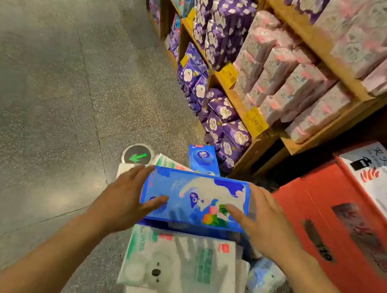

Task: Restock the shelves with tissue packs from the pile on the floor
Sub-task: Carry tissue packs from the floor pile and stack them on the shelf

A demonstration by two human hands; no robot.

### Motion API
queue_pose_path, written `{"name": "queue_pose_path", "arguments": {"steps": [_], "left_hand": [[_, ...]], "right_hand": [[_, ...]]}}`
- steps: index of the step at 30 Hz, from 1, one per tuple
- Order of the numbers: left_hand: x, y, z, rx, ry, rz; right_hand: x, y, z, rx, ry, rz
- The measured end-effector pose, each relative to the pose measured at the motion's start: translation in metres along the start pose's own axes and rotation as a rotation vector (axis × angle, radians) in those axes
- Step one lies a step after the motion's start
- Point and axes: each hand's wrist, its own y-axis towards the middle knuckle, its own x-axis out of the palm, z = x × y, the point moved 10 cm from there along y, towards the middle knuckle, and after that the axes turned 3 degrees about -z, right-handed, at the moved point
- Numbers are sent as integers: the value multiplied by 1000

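A blue tissue pack (196, 195) with a white cartoon print lies on top of the pile on the floor. My left hand (126, 196) holds its left end, thumb on top and fingers down the side. My right hand (261, 217) clasps its right end the same way. Under it lies a white pack with green print and a bear (181, 263). Another blue pack (203, 159) stands behind, and a pale blue one (264, 279) lies to the right. The wooden shelves (250, 119) at the upper right hold purple and pink packs.
A red and white fire-extinguisher box (341, 228) stands close on the right of the pile. A round floor marker with a green arrow (137, 156) sits behind the pile. Grey speckled floor (43, 97) spreads to the left. Yellow price tags (256, 119) hang on shelf edges.
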Motion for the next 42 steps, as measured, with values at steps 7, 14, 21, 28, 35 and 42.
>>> {"name": "queue_pose_path", "arguments": {"steps": [7,14,21,28,35,42], "left_hand": [[113,96,-75,-163,-268,216],[148,116,-113,-390,-561,328],[55,54,-74,-403,-1009,414],[-124,-77,-1,-431,-1172,362],[-309,-208,14,-345,-1177,562],[-467,-354,-93,-295,-1171,867]], "right_hand": [[85,108,121,290,353,133],[152,155,143,194,1044,79],[55,97,83,165,1123,107],[-125,-11,-52,14,1063,37],[-236,-83,-234,-244,1031,-88],[-245,-127,-483,-496,977,-217]]}}
